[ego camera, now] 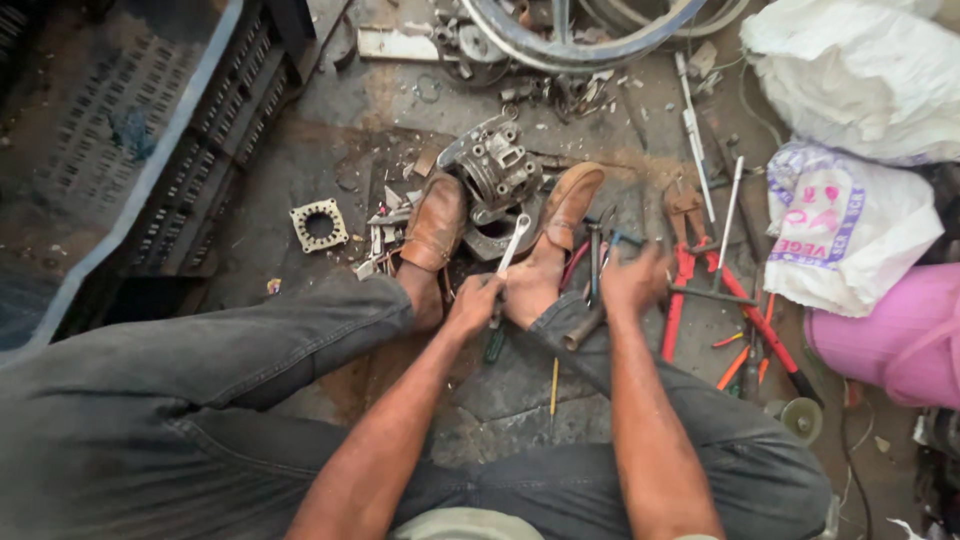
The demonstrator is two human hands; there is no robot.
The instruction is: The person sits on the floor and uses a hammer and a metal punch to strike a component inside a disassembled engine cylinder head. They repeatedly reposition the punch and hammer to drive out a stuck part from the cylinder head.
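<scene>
Greasy metal everywhere: a person sits on the floor [330,160] with an engine part [497,168] pinned between two brown shoes.

Left hand [474,303] is closed round a spanner [513,240], whose open end pokes up toward the engine part sitting just past the toes. Right hand [634,281] is curled over a heap of tools beside the right shoe [568,203]; can't tell exactly what it's gripping. Red-handled pliers [682,262] lie just right of it, a grey crate [140,150] sits off left, white sacks [850,230] on the right.
</scene>
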